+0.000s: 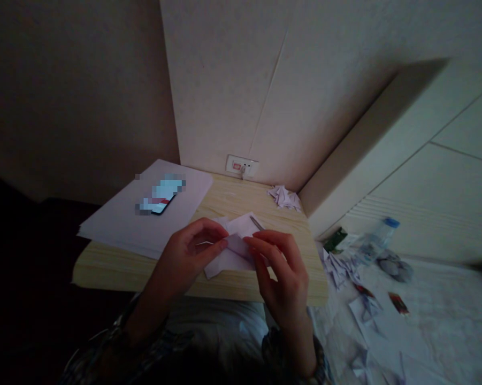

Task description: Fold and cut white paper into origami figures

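A small piece of white paper (236, 244) is held up between my two hands over the near part of the wooden table (232, 198). My left hand (192, 243) pinches its left edge between thumb and index finger. On the other side, the fingertips of my right hand (278, 262) grip its right edge. More white paper sheets (219, 264) lie on the tabletop beneath and behind it. A slim metallic tool (257, 222), partly covered by my right fingers, rests on these sheets; its kind is unclear.
A stack of large white paper (124, 230) at the left carries a lit phone (162, 198). Folded paper pieces (284, 198) sit in the back right corner, below a wall socket (242, 166). Right of the table, a bottle (379, 240) and more folded paper (339, 267) lie on a pale bed-like surface (437, 331).
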Demonstrator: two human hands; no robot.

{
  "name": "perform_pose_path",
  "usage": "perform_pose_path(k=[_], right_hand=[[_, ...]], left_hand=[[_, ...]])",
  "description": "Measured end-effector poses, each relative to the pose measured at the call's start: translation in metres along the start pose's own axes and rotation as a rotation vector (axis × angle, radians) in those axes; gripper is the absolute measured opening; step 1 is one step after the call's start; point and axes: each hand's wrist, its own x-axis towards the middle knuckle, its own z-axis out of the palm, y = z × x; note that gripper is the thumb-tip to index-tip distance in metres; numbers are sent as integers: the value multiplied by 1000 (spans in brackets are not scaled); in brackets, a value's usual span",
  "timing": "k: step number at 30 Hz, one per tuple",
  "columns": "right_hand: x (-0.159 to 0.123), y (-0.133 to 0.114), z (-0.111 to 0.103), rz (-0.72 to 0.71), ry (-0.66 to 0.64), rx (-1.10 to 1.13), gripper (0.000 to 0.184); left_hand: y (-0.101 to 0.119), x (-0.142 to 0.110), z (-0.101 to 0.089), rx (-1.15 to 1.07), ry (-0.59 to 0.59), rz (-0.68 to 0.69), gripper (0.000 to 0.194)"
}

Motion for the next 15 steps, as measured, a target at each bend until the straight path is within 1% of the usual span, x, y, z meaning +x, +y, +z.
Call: perform_pose_path(k=[3,9,11,15], right_hand=[[-3,1,1,-54,15,-30,35],[-5,3,3,-101,14,-61,49],[-6,4,3,-107,12,-62,50],[-8,6,2,-89,0,-44,46]], left_hand=[[-1,1,1,1,29,-8,11],[-2,1,1,5,90,26,12],[-2,1,0,-1,94,27,13],[-3,1,0,4,89,27,13]])
